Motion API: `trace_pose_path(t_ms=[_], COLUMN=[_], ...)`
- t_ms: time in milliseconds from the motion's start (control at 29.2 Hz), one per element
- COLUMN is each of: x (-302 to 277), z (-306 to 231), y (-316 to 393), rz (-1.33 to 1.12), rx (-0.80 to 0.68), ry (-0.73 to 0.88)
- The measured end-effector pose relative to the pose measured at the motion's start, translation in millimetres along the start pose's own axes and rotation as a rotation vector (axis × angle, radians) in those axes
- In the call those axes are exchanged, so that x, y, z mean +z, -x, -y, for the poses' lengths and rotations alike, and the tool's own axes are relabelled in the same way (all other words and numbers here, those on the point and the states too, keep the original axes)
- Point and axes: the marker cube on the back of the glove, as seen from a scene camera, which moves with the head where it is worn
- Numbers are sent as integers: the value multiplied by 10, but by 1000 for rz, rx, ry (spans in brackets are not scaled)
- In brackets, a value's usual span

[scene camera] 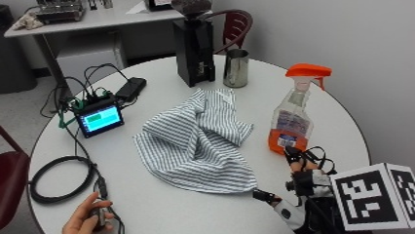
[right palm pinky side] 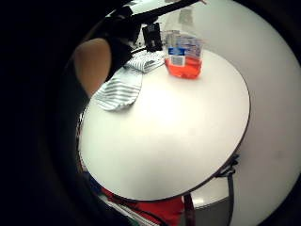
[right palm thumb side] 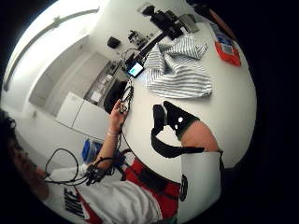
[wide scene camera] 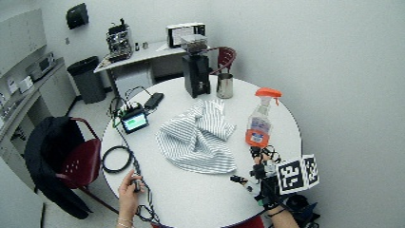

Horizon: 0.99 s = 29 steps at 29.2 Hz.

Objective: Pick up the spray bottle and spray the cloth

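A clear spray bottle (scene camera: 293, 119) with an orange trigger head and orange liquid stands upright at the right side of the round white table (scene camera: 162, 195). A grey and white striped cloth (scene camera: 198, 141) lies crumpled in the middle of the table, left of the bottle. My gloved right hand (scene camera: 299, 187) hovers near the table's front right edge, just short of the bottle's base. Its fingers point toward the bottle, the thumb is spread, and it holds nothing. In the little finger side palm view the bottle (right palm pinky side: 183, 52) stands beyond the cloth (right palm pinky side: 121, 85).
A black grinder (scene camera: 195, 48) and a metal cup (scene camera: 236, 68) stand at the back of the table. A small screen device (scene camera: 101, 119) and a coiled cable (scene camera: 58, 178) lie at the left. The person's bare left hand (scene camera: 87, 219) holds a small device at the front left.
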Motion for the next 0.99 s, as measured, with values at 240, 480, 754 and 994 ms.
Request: trace_pose_path(t_ms=[240, 480, 754, 994], x=[43, 122, 395, 461], z=[94, 199, 649, 1061], y=[-60, -154, -132, -268], rz=[28, 39, 105, 133], rx=[52, 121, 219, 342], ry=[-33, -53, -34, -56])
